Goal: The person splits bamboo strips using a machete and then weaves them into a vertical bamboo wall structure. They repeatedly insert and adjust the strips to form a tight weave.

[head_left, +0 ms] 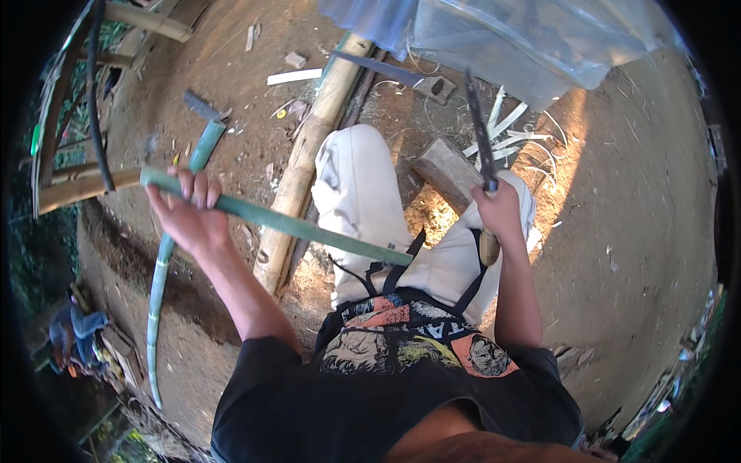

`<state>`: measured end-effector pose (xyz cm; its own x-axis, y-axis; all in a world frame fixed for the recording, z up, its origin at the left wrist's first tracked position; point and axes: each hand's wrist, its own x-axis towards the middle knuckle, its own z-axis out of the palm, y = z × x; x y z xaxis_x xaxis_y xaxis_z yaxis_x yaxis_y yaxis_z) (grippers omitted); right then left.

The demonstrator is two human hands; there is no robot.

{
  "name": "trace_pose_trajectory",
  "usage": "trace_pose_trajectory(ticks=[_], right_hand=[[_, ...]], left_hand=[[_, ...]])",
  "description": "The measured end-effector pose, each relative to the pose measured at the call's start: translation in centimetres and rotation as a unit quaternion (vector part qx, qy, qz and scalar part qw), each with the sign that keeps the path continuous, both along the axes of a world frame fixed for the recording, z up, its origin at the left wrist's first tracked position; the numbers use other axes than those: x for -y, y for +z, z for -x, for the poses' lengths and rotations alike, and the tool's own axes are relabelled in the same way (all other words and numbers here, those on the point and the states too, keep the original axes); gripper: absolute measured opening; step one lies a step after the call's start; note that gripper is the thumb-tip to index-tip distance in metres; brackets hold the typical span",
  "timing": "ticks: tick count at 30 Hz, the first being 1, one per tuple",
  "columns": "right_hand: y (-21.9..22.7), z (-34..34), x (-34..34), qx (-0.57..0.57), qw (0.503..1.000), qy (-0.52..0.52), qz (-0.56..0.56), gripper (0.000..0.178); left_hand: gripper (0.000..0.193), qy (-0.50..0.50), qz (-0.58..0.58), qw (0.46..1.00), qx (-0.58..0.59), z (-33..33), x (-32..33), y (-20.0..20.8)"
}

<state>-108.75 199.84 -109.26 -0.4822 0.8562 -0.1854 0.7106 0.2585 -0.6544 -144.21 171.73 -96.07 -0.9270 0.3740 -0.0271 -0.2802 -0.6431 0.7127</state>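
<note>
Closest to the person's body, across the pale trousers (359,170), slants a green bamboo strip (301,228), long, flat and nearly straight, with a smooth, dull face. One end lies over the lap; whether it touches the cloth there I can't tell. The left hand (193,216) has its fingers curled around the strip close to the far end. Out over the other knee, the right hand (500,208) is closed firmly round a knife (480,131), its long dark blade pointing up and away, the butt of a wooden handle (488,248) showing below the fist.

Beside the left leg a thick yellowish bamboo pole (312,139) lies on the dirt, and farther left is a longer green bamboo length (160,278). Between and beyond the knees I see a wooden block (448,170), then a loose heap of pale strips (505,127). Past those come a handsaw (378,69) and, farthest, a clear plastic sheet (502,46).
</note>
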Motion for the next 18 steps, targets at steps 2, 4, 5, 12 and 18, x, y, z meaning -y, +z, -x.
trace_pose_trajectory(ticks=[2, 4, 5, 12, 18], right_hand=[[-2.0, 2.0, -2.1, 0.066, 0.996, 0.001, -0.057, 0.034], [-3.9, 2.7, -2.8, 0.132, 0.988, 0.011, -0.076, 0.035], [-5.0, 3.3, -3.4, 0.16, 0.984, 0.021, -0.071, 0.035], [-14.4, 1.1, -2.9, 0.247, 0.962, 0.078, -0.086, 0.046], [-16.0, -2.6, -3.7, 0.349, 0.924, 0.105, -0.111, 0.048]], left_hand=[[0.049, 0.023, 0.012, 1.0, 0.012, -0.8, 0.1, 0.1], [0.049, 0.032, 0.012, 0.999, 0.03, -1.4, 0.0, 0.5], [0.048, 0.032, 0.002, 0.999, 0.037, -1.8, -0.3, 0.9], [0.039, -0.242, -0.244, 0.899, -0.271, -9.1, -3.4, 11.1], [0.051, -0.325, -0.303, 0.779, -0.442, -10.6, -6.3, 26.5]])
